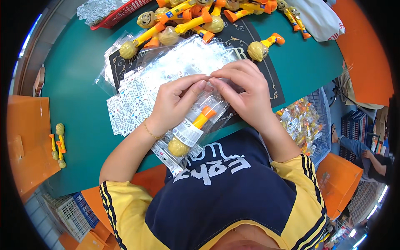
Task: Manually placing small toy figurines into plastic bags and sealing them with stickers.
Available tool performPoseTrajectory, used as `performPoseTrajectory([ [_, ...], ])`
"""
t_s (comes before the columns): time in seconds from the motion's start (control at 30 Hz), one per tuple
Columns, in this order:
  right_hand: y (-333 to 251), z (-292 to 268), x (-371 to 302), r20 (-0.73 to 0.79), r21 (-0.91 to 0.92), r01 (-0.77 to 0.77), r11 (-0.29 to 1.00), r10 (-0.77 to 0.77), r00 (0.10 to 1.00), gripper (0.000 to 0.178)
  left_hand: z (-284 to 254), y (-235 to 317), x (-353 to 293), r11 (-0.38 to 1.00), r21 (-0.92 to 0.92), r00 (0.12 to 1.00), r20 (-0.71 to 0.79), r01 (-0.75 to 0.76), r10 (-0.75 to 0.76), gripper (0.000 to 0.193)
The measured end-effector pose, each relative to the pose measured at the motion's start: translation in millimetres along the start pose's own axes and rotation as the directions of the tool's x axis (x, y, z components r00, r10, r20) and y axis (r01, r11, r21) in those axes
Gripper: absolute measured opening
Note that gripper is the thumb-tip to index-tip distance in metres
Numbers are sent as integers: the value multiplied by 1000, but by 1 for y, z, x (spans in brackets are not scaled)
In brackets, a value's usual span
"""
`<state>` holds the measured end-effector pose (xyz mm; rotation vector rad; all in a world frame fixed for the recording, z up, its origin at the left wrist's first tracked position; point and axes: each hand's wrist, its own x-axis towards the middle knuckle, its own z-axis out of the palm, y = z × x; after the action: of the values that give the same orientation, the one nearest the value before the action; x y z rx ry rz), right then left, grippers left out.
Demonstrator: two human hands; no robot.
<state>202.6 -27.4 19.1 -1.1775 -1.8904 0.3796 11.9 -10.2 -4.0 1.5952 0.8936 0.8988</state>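
Left hand (171, 103) and right hand (248, 93) pinch one clear bag (213, 100) — one gold-headed toy (201, 121) inside.

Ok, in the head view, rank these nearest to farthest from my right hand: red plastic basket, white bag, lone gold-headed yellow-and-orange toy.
From your right hand:
1. Lone gold-headed yellow-and-orange toy, just beyond it.
2. White bag, at upper right.
3. Red plastic basket, at upper left.

A packing workshop: loose yellow-and-orange plastic figures (202, 25) heaped on a green desk (79, 104), bagged figures (306, 125) massed alongside, dark-blue slotted plastic crates (353, 125) stacked nearby.
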Motion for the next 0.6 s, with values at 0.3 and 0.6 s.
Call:
performPoseTrajectory([
  [0.3, -2, 6, 1, -15, -57, 4, 998, -4, 1000, 10, 1, 5, 1, 998, 70, 1000, 29, -3, 1, 20],
  [0.6, 46, -117, -28, -163, 90, -370, 925, 380, 911, 6, -5, -5, 7, 992, -107, 994, -80, 62, -71, 21],
])
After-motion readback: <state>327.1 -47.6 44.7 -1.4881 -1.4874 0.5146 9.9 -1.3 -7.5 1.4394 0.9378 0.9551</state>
